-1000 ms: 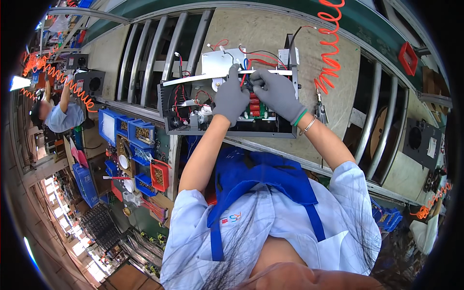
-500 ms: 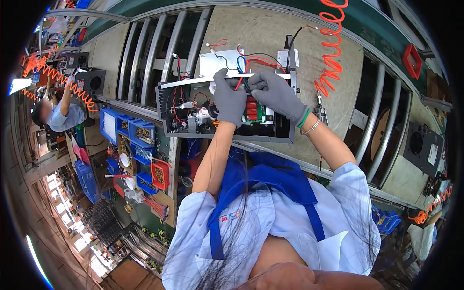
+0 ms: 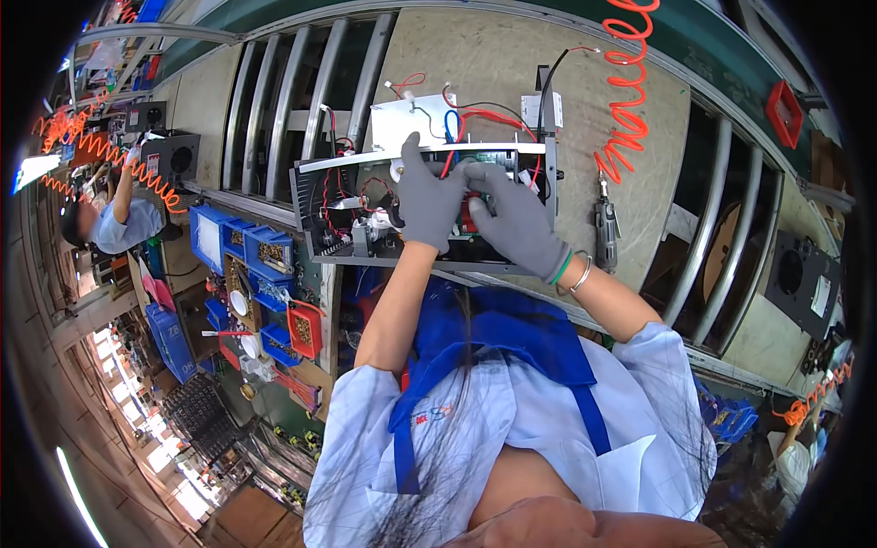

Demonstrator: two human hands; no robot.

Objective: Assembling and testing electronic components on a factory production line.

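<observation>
An open black metal case (image 3: pixel 302 212) lies across the bench in front of me, with wires, small parts and a circuit board inside. Both my hands, in grey gloves, reach into it and meet over its middle. My left hand (image 3: pixel 429 203) has its fingers closed where red and blue wires (image 3: pixel 450 128) run in, while one digit points up past the case's white edge strip (image 3: pixel 361 157). Against it my right hand (image 3: pixel 519 224) is bent in a pinch; what lies between its fingertips is hidden. Red cylindrical parts beneath are mostly covered by the gloves.
Behind the case are a white sheet (image 3: pixel 393 121) and loose leads. An air screwdriver (image 3: pixel 607 239) hangs on an orange coiled hose (image 3: pixel 628 114) at the right. Metal rollers (image 3: pixel 717 215) flank the bench board. Blue bins (image 3: pixel 272 256) and a red bin (image 3: pixel 304 331) hold small parts at the left. A co-worker (image 3: pixel 126 222) stands far left.
My right hand has moved down and left, closer against my left hand, covering more of the board. The screwdriver's body now shows beside my right wrist. The case has shifted slightly left.
</observation>
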